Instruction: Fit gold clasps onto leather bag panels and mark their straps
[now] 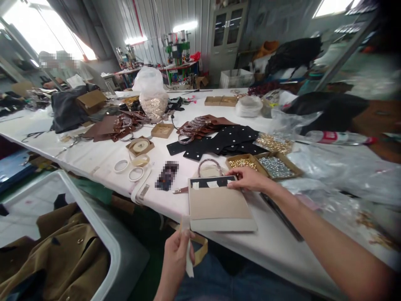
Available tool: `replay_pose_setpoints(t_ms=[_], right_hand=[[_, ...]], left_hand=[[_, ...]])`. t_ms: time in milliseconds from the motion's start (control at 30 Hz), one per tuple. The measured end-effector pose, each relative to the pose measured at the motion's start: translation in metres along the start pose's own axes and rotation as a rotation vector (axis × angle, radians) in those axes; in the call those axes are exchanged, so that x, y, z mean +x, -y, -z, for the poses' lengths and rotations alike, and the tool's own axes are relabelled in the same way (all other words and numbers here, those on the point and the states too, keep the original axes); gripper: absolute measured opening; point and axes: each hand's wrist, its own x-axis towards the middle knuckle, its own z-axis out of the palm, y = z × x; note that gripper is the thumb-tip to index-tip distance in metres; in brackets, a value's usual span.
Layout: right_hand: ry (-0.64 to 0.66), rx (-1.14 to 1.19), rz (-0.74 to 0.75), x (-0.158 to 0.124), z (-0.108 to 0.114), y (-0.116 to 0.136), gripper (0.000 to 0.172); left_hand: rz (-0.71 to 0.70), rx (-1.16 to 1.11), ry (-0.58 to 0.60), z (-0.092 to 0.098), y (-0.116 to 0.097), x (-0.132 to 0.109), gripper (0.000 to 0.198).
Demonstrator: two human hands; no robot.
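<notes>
A beige bag panel (219, 205) with a pale lower band lies at the table's front edge. Three white tape pieces, one of them a middle piece (213, 184), sit on the dark strip along its top. A brown-wrapped ring handle (208, 162) rises behind it. My right hand (246, 179) is closed at the panel's top right corner, thumb near the right tape piece and fingers at the top edge. In front of the table, my left hand (179, 246) pinches a pale strip of tape (189, 261); a yellowish tape roll (200, 250) hangs beside its fingers.
Tape rolls (136, 174) and a blurred-out dark item (167, 175) lie left of the panel. Boxes of gold studs (241, 162) and silver studs (275, 167) stand behind my right wrist. Black studded straps (219, 142) lie farther back. A white bin (114, 251) of brown pieces stands at left.
</notes>
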Motion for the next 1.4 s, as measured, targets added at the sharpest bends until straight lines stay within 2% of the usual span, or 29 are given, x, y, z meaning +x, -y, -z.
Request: replay_pose_setpoints(t_ms=[200,333,433,500,600,633,667,733,833,967,1100,1300,1400], right_hand=[[-0.006,0.044,0.0,0.012,0.0,-0.01,0.057],[-0.03,0.095,-0.048,0.014,0.002,-0.009,0.058],[-0.085,0.025,-0.056,0.008,-0.002,0.001,0.053],[-0.248,-0.077,0.007,-0.004,-0.01,0.009,0.048],[-0.675,-0.249,0.138,-0.036,-0.033,0.014,0.042],[-0.788,-0.302,0.123,-0.049,-0.043,0.013,0.042],[-0.846,-0.351,0.057,-0.06,-0.052,0.01,0.044],[-0.817,-0.395,-0.138,-0.078,-0.067,0.002,0.054],[-0.65,-0.306,-0.319,-0.082,-0.075,-0.012,0.068],[-0.602,-0.161,-0.328,-0.062,-0.067,-0.022,0.068],[-0.59,-0.119,-0.313,-0.049,-0.064,-0.028,0.068],[-0.593,0.096,-0.32,-0.044,-0.072,-0.033,0.074],[-0.582,0.023,-0.319,-0.046,-0.067,-0.027,0.074]], left_hand=[[0.008,-0.008,-0.106,0.022,0.001,0.0,0.076],[0.002,-0.029,-0.155,0.026,0.002,0.0,0.08],[-0.003,-0.064,-0.149,0.027,0.004,-0.002,0.078],[-0.006,-0.088,-0.154,0.031,0.007,-0.002,0.076],[-0.009,-0.127,-0.202,0.042,0.015,0.001,0.074],[-0.007,-0.14,-0.223,0.047,0.019,0.002,0.074],[-0.002,-0.153,-0.238,0.051,0.022,0.004,0.074],[0.006,-0.181,-0.256,0.057,0.028,0.007,0.075],[0.01,-0.2,-0.263,0.059,0.03,0.012,0.075],[-0.019,-0.15,-0.225,0.054,0.022,0.017,0.071],[-0.058,-0.127,-0.188,0.046,0.016,0.019,0.069],[-0.039,-0.111,-0.142,0.035,0.028,0.013,0.069],[-0.023,-0.104,-0.147,0.04,0.035,0.009,0.073]])
